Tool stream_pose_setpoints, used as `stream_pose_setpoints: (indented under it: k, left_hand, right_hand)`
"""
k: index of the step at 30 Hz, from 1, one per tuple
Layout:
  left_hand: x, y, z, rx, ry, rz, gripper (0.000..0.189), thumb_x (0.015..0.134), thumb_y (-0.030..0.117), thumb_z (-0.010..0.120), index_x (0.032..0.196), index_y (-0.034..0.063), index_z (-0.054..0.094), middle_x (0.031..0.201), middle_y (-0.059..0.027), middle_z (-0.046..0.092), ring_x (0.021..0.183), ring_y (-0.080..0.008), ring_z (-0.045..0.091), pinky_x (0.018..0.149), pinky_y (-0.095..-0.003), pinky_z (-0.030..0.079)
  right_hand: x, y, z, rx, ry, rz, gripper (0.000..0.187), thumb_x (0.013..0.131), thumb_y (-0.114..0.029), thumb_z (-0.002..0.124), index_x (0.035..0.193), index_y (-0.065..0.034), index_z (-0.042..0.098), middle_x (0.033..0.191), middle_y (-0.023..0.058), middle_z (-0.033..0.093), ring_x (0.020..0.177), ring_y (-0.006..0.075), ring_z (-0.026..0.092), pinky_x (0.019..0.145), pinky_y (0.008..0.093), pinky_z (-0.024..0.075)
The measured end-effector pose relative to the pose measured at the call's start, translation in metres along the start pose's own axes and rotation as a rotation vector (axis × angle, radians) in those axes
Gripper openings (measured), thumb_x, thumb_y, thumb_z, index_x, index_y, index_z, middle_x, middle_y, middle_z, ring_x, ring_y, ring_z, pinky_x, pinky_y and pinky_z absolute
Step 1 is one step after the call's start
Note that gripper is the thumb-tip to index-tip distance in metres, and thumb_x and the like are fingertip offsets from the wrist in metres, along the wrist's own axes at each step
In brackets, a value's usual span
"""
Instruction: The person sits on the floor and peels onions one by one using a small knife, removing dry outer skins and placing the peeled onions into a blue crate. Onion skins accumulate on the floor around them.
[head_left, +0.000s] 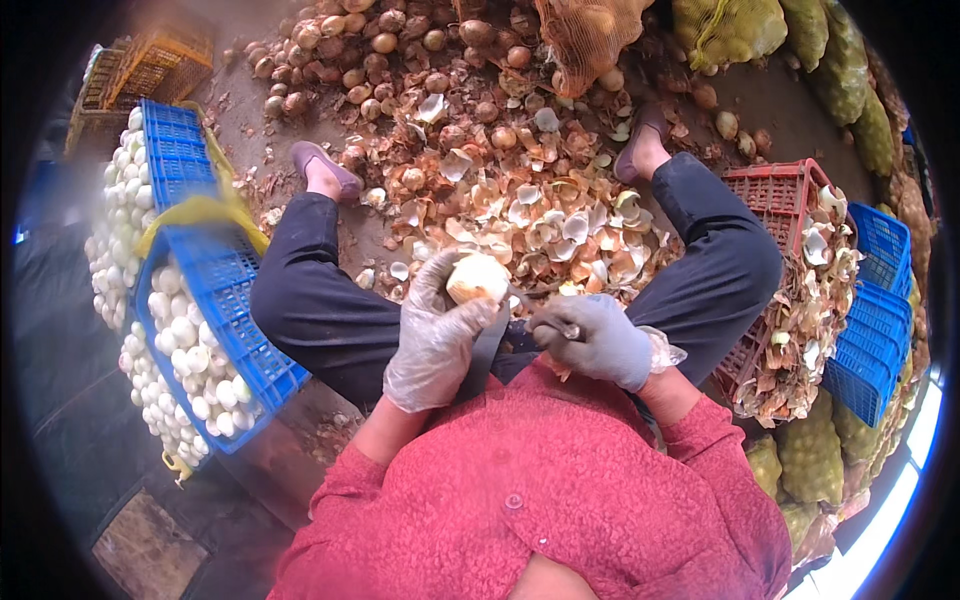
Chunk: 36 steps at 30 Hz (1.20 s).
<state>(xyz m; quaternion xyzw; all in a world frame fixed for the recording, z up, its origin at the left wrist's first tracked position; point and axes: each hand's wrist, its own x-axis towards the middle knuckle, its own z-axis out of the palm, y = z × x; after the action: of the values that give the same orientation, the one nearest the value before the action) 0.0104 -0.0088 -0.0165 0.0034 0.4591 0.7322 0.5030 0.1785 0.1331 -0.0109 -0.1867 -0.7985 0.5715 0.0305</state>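
My left hand (433, 341), in a clear plastic glove, holds a mostly peeled onion (478, 278) between thumb and fingers. Some brown shows on the onion's lower left side. My right hand (596, 337), in a grey-white knit glove, is wrapped around the handle of a knife (564, 327). Its narrow blade points up and left, close to the onion's right side; whether it touches cannot be made out. Beneath both hands, between my spread legs, lies a heap of onion skins (547, 225).
Unpeeled onions (360, 60) and an orange mesh sack (592, 45) lie ahead. On my left stand blue crates (225, 300) beside peeled white onions (187, 337). A red crate (772, 202) with skins stands on my right, near blue crates (870, 337) and filled green mesh sacks (810, 457).
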Motion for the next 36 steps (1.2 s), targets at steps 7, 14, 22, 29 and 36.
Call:
stream_pose_setpoints:
  k: [7,14,22,29,36]
  left_hand:
    - [-0.009,-0.003,0.006,-0.082,0.054,-0.146,0.067,0.08,-0.009,0.077,0.14,-0.0005,0.048,0.126,-0.0148,0.064,0.115,-0.0238,0.065,0.098,-0.0354,0.055]
    - [-0.011,0.001,-0.001,-0.057,-0.027,-0.104,0.068,0.081,-0.007,0.076,0.142,-0.0011,0.047,0.129,-0.0161,0.064,0.117,-0.0239,0.064,0.098,-0.0347,0.054]
    - [-0.011,-0.013,-0.014,0.154,-0.019,-0.174,0.06,0.092,0.005,0.073,0.144,-0.0009,0.046,0.12,-0.0084,0.065,0.104,-0.015,0.065,0.089,-0.0303,0.056]
    - [-0.013,0.004,-0.012,0.18,-0.039,-0.123,0.072,0.093,0.0,0.07,0.156,0.0018,0.035,0.127,-0.0082,0.062,0.108,-0.0149,0.064,0.092,-0.0288,0.055]
    - [-0.011,0.003,0.011,0.646,-0.424,0.13,0.08,0.094,0.004,0.069,0.161,0.0031,0.025,0.12,-0.0093,0.063,0.096,-0.0143,0.065,0.088,-0.0277,0.053]
  right_hand:
    - [0.0,0.01,0.013,0.317,-0.045,0.242,0.01,0.095,-0.01,0.062,0.096,-0.0001,0.066,0.07,0.006,0.063,0.057,0.0148,0.061,0.055,0.0307,0.0488]
    - [0.006,0.009,0.019,0.979,-0.169,0.559,0.014,0.096,-0.004,0.059,0.106,0.0045,0.065,0.075,0.0062,0.061,0.056,0.0113,0.053,0.05,0.0269,0.0411]
    - [0.004,-0.002,0.02,0.409,-0.137,0.41,0.014,0.097,-0.007,0.065,0.107,0.0017,0.069,0.078,0.0011,0.067,0.061,0.0109,0.061,0.058,0.0263,0.051]
    - [-0.01,0.01,0.011,0.459,-0.201,0.366,0.019,0.094,-0.006,0.066,0.11,0.0014,0.073,0.086,0.0005,0.068,0.07,0.0071,0.06,0.061,0.0244,0.0482]
    - [0.014,-0.012,0.006,1.007,-0.013,0.527,0.052,0.091,-0.01,0.07,0.141,-0.0043,0.053,0.109,0.0013,0.061,0.091,0.0098,0.061,0.079,0.0275,0.0509]
